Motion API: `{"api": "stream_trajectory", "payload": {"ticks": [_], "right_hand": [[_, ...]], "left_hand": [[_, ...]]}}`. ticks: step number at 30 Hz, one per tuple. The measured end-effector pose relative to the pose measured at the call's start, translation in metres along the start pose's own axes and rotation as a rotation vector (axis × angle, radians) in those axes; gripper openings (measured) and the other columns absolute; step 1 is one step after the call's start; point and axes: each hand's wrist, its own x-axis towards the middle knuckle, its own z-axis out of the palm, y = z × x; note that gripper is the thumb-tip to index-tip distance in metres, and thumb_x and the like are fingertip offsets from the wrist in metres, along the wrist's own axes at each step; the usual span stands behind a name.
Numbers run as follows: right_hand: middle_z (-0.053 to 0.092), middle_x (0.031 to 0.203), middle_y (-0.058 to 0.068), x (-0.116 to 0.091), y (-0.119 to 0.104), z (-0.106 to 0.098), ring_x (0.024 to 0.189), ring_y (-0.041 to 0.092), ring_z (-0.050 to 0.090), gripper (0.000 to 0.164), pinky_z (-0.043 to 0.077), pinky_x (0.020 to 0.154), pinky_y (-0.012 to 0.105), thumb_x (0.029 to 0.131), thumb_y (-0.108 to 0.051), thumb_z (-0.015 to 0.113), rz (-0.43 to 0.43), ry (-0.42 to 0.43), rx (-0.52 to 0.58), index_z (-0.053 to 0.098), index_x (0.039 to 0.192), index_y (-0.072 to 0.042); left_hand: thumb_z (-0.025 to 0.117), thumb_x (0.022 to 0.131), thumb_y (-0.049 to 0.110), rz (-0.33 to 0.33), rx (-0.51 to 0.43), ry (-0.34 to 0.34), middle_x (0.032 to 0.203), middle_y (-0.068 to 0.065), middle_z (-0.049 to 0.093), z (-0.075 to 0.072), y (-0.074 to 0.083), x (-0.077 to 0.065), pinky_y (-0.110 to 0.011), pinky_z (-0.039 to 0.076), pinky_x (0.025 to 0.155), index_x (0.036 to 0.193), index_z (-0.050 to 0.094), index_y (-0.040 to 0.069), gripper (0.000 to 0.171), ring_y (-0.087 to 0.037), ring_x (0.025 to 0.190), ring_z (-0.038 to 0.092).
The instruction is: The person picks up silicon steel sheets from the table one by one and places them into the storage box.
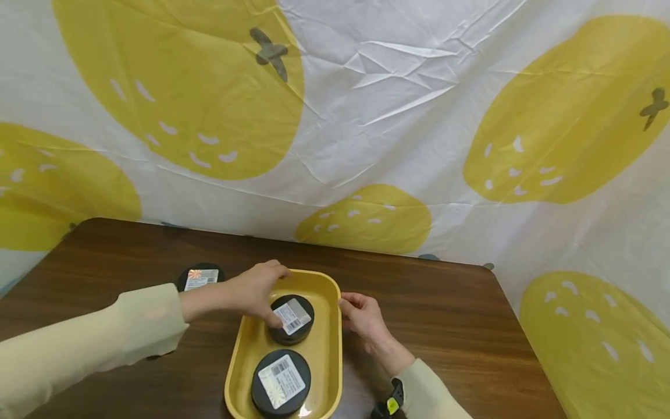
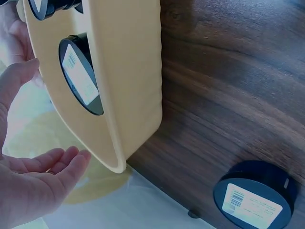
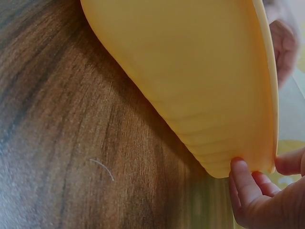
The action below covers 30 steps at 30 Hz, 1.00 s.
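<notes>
A yellow tray (image 1: 335,349) with rounded corners stands on the table. Inside it, one round black container (image 1: 309,331) with a white barcode label sits toward the far end, and a second black container (image 1: 256,387) sits nearer. My left hand (image 1: 256,294) hovers over the tray's far left part, fingers spread and holding nothing, thumb overlapping the farther container in the head view. At the right rim, my right hand (image 1: 368,323) pinches the tray's edge; in the right wrist view, its fingers (image 3: 245,179) touch the outer wall, with the thumb at the rim.
Another labelled black container (image 1: 201,278) lies on the wooden table (image 1: 445,337) left of the tray, partly behind my left forearm. A white cloth with yellow fruit print (image 1: 387,145) hangs behind the table. A dark band with a yellow-faced device (image 1: 391,404) circles my right wrist.
</notes>
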Motion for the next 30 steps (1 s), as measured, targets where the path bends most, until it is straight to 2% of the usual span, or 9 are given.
{"api": "stream_trajectory", "payload": {"ticks": [9,30], "right_hand": [[0.060,0.108,0.022,0.002,0.002,0.000,0.089,0.020,0.062,0.032,0.053,0.075,0.038,0.094,-0.009,0.053,0.009,0.000,-0.016,0.056,0.116,0.014],[0.061,0.107,0.021,0.003,0.003,0.000,0.091,0.020,0.061,0.032,0.053,0.074,0.037,0.094,-0.010,0.053,0.006,0.011,-0.022,0.056,0.116,0.014]], "left_hand": [[0.089,0.055,0.026,-0.019,0.005,0.003,0.107,-0.019,0.055,-0.005,-0.001,-0.004,-0.044,0.045,0.090,0.116,0.053,-0.013,0.081,-0.035,0.100,0.054],[0.089,0.053,0.029,-0.008,-0.010,0.084,0.103,-0.019,0.057,-0.018,-0.013,-0.017,-0.044,0.047,0.084,0.113,0.054,-0.014,0.081,-0.032,0.094,0.055]]}}
